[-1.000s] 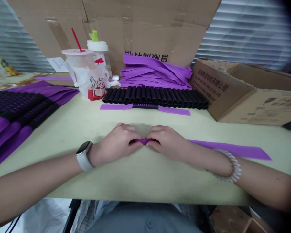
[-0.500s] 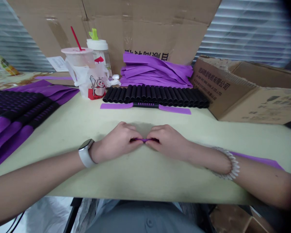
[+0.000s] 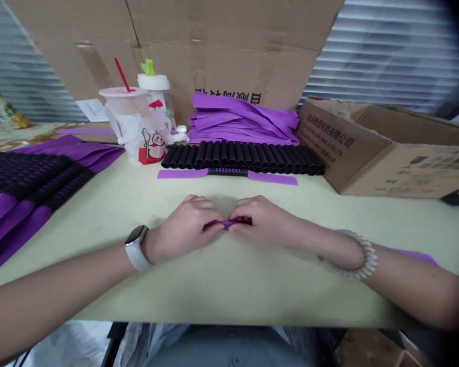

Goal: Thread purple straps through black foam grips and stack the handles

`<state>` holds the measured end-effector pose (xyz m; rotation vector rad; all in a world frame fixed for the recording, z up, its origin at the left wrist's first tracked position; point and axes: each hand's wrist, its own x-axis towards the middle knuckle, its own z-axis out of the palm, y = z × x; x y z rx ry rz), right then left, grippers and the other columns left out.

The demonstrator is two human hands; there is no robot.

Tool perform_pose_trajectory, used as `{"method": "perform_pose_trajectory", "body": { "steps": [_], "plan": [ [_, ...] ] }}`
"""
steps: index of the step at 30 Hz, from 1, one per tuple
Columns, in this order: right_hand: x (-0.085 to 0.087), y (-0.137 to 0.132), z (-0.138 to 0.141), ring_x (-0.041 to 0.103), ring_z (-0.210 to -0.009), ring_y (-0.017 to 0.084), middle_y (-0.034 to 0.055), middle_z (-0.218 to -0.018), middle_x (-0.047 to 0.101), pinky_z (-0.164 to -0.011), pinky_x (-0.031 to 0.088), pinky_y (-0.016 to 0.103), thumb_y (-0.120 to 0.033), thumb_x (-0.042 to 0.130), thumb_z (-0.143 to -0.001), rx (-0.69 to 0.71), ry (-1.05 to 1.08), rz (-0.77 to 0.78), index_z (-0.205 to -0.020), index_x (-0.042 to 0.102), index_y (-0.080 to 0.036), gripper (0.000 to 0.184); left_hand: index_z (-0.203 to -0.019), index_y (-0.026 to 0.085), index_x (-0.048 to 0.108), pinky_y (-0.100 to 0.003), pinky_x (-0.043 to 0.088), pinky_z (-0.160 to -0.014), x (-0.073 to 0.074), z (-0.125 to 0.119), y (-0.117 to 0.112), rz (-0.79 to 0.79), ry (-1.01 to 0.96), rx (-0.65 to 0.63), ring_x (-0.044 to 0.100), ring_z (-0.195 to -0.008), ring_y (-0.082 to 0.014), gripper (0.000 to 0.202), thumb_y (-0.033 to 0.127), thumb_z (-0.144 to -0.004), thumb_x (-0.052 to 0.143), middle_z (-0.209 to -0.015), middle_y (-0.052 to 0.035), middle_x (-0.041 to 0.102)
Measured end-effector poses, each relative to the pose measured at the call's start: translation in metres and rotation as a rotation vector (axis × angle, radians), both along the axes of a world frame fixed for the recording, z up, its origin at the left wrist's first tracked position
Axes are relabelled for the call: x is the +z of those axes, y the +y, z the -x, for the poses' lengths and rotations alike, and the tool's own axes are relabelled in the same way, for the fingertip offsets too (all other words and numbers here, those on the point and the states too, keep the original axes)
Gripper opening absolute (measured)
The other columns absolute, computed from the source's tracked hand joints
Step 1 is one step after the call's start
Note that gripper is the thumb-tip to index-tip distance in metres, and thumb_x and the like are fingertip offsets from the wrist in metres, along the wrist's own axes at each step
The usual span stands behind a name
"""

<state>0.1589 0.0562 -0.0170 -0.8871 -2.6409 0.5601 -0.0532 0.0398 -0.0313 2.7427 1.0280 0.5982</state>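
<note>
My left hand (image 3: 189,221) and my right hand (image 3: 263,221) meet over the middle of the table, both closed with thumbs and fingers pinched. Between the fingertips shows a short piece of a purple strip (image 3: 226,224), gripped from both sides; most of it is hidden inside the hands. Beyond them lies a black ribbed tube (image 3: 228,172) with purple strip ends sticking out on both sides. Right behind it is a row of black tubes (image 3: 240,155). Another purple strip end (image 3: 415,255) shows beside my right forearm.
Purple strips (image 3: 240,120) are piled at the back against a large cardboard sheet (image 3: 229,56). Black tubes with purple strips (image 3: 30,178) lie stacked at the left. A bagged drink cup (image 3: 137,127) and a bottle (image 3: 158,89) stand back left. An open cardboard box (image 3: 367,158) sits at the right.
The view has tilted up a little, so the background sits lower in the frame. Both hands stay pinched on the purple strip at nearly the same place, with only slight finger movement.
</note>
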Motion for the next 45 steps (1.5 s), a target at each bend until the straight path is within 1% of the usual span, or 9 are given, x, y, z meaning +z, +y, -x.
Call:
{"method": "perform_pose_trajectory", "body": {
  "steps": [4, 6, 11, 14, 17, 20, 25, 28, 45],
  "plan": [
    [0.014, 0.008, -0.014, 0.053, -0.064, 0.012, -0.0020, -0.073, 0.064, -0.061, 0.036, 0.024, -0.012, 0.063, -0.080, -0.072, -0.075, 0.118, -0.086, 0.070, -0.018, 0.010, -0.096, 0.019, 0.066, -0.038, 0.042, -0.085, 0.003, 0.005, -0.001, -0.086, -0.027, 0.060, 0.061, -0.090, -0.0205, 0.015, 0.024, -0.092, 0.053, -0.092, -0.0028, 0.069],
    [0.015, 0.009, -0.018, 0.054, -0.062, 0.011, -0.0027, -0.071, 0.064, -0.060, 0.037, 0.024, -0.009, 0.063, -0.080, -0.122, -0.057, 0.089, -0.086, 0.070, -0.018, 0.013, -0.106, 0.018, 0.063, -0.039, 0.043, -0.088, 0.005, 0.007, -0.001, -0.091, -0.066, 0.118, 0.061, -0.096, -0.0220, 0.018, 0.025, -0.092, 0.053, -0.101, -0.0048, 0.069],
    [0.003, 0.005, -0.018, 0.053, -0.069, 0.017, 0.0051, -0.074, 0.061, -0.062, 0.035, 0.030, -0.009, 0.048, -0.090, -0.046, -0.177, -0.474, -0.081, 0.069, -0.015, 0.024, -0.111, 0.017, 0.061, -0.039, 0.045, -0.086, 0.006, 0.007, -0.002, -0.071, -0.096, 0.203, 0.063, -0.097, -0.0230, 0.022, 0.025, -0.092, 0.052, -0.106, -0.0064, 0.070],
    [-0.006, 0.000, -0.015, 0.050, -0.068, 0.018, 0.0059, -0.071, 0.058, -0.062, 0.034, 0.032, -0.010, 0.042, -0.094, 0.105, -0.271, -0.651, -0.077, 0.067, -0.014, 0.030, -0.107, 0.019, 0.063, -0.039, 0.044, -0.084, 0.004, 0.005, -0.002, -0.035, -0.018, 0.172, 0.065, -0.089, -0.0219, 0.018, 0.025, -0.092, 0.055, -0.097, -0.0041, 0.072],
    [-0.009, -0.002, -0.013, 0.052, -0.073, 0.019, 0.0060, -0.077, 0.060, -0.067, 0.038, 0.033, -0.015, 0.045, -0.095, 0.214, -0.262, -0.623, -0.082, 0.067, -0.013, 0.025, -0.105, 0.019, 0.064, -0.038, 0.044, -0.081, 0.004, 0.004, -0.002, -0.002, 0.067, 0.151, 0.064, -0.086, -0.0218, 0.017, 0.025, -0.091, 0.057, -0.094, -0.0041, 0.071],
    [-0.007, 0.000, -0.014, 0.054, -0.078, 0.020, 0.0065, -0.081, 0.062, -0.073, 0.042, 0.033, -0.017, 0.047, -0.093, 0.232, -0.226, -0.513, -0.084, 0.068, -0.014, 0.023, -0.101, 0.020, 0.065, -0.036, 0.043, -0.079, 0.007, 0.004, -0.003, 0.019, 0.094, 0.134, 0.064, -0.085, -0.0204, 0.015, 0.023, -0.092, 0.054, -0.091, -0.0032, 0.070],
    [-0.004, 0.001, -0.013, 0.057, -0.080, 0.017, 0.0060, -0.088, 0.063, -0.075, 0.045, 0.029, -0.011, 0.052, -0.088, 0.134, -0.075, -0.229, -0.087, 0.070, -0.015, 0.019, -0.100, 0.021, 0.067, -0.039, 0.042, -0.083, 0.011, 0.002, -0.004, 0.047, 0.119, 0.177, 0.063, -0.089, -0.0226, 0.015, 0.025, -0.088, 0.058, -0.091, -0.0027, 0.070],
    [-0.006, 0.000, -0.005, 0.057, -0.078, 0.016, 0.0057, -0.087, 0.062, -0.076, 0.046, 0.029, -0.013, 0.059, -0.088, 0.040, -0.034, -0.163, -0.089, 0.070, -0.014, 0.012, -0.101, 0.021, 0.069, -0.038, 0.044, -0.083, 0.010, 0.002, -0.003, 0.062, 0.116, 0.180, 0.062, -0.091, -0.0226, 0.017, 0.026, -0.088, 0.057, -0.094, -0.0043, 0.069],
    [-0.015, 0.001, 0.011, 0.053, -0.086, 0.022, 0.0084, -0.088, 0.058, -0.084, 0.047, 0.037, -0.016, 0.060, -0.088, -0.015, -0.153, -0.282, -0.091, 0.066, -0.011, 0.008, -0.087, 0.021, 0.067, -0.032, 0.041, -0.073, 0.011, 0.007, 0.009, 0.028, 0.143, 0.057, 0.060, -0.082, -0.0192, 0.009, 0.025, -0.083, 0.059, -0.086, -0.0019, 0.066]
  ]
}}
